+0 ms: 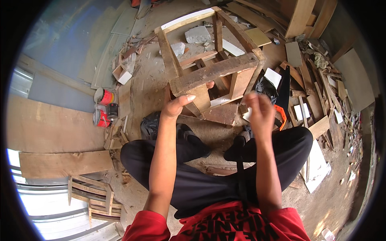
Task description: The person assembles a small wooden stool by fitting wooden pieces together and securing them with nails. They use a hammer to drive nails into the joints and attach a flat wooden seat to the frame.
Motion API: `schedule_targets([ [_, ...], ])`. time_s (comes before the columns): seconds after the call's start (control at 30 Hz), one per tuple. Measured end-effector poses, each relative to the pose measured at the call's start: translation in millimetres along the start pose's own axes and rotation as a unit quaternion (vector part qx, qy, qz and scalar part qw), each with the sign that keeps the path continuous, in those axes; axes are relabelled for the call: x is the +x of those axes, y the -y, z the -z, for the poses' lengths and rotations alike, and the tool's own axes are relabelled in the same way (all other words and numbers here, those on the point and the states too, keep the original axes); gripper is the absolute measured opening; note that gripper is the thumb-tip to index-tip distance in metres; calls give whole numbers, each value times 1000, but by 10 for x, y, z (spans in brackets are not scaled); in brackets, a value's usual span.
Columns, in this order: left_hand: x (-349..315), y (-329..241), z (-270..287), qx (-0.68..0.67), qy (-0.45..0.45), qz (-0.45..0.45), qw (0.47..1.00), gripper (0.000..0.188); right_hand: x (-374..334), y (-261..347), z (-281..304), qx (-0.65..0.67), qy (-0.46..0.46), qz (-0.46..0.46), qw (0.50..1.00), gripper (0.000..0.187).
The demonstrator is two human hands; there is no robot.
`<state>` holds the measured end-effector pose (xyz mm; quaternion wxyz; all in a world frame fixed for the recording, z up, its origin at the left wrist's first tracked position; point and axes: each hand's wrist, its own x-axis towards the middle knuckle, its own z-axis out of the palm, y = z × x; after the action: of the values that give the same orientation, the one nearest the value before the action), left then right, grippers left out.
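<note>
A worn wooden frame (219, 73), box-shaped with open sides like a small stool or chair base, stands tilted before my knees. My left hand (179, 105) is closed on its near left corner, the thumb pressed on the front and a fingertip showing inside the frame. Just beside the near right leg is my right hand (261, 112), its fingers curled in and blurred by motion. Whatever it may hold is hidden. Right of that hand lies a handsaw with a black blade (284, 86) and an orange handle (282, 116).
Paint cans (105, 96) stand at the left near wooden boards (56, 124). A slatted wooden piece (94, 197) lies lower left. Scrap wood (317, 92) is heaped along the right. A whitish block (198, 35) rests on the floor beyond the frame. A black plastic bag (265, 87) is beside the saw.
</note>
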<state>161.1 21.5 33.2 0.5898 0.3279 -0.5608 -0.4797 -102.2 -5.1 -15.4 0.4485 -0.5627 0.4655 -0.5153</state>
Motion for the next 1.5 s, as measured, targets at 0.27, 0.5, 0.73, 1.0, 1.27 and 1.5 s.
schedule_targets([
  [0.27, -216, 382, -91, 125, -238, -131, 954, 65, 935, 415, 26, 48, 22, 50, 997, 71],
  [0.5, -188, 198, -140, 144, -411, -202, 877, 68, 811, 465, -458, 99, -47, 109, 988, 73],
  [0.73, -256, -5, -666, 129, -415, -198, 879, 55, 1017, 760, -443, 215, -10, 84, 973, 68],
  [1.0, -471, 293, -973, 99, -366, -155, 912, 62, 1591, 583, -699, 181, 68, 83, 978, 75],
  [1.27, -39, 210, -759, 77, -66, -132, 986, 52, 1795, 746, -976, 194, 111, 68, 972, 71],
  [1.5, 223, 243, -841, 25, -113, -120, 986, 39, 2002, 749, -980, 145, 119, 37, 982, 73],
])
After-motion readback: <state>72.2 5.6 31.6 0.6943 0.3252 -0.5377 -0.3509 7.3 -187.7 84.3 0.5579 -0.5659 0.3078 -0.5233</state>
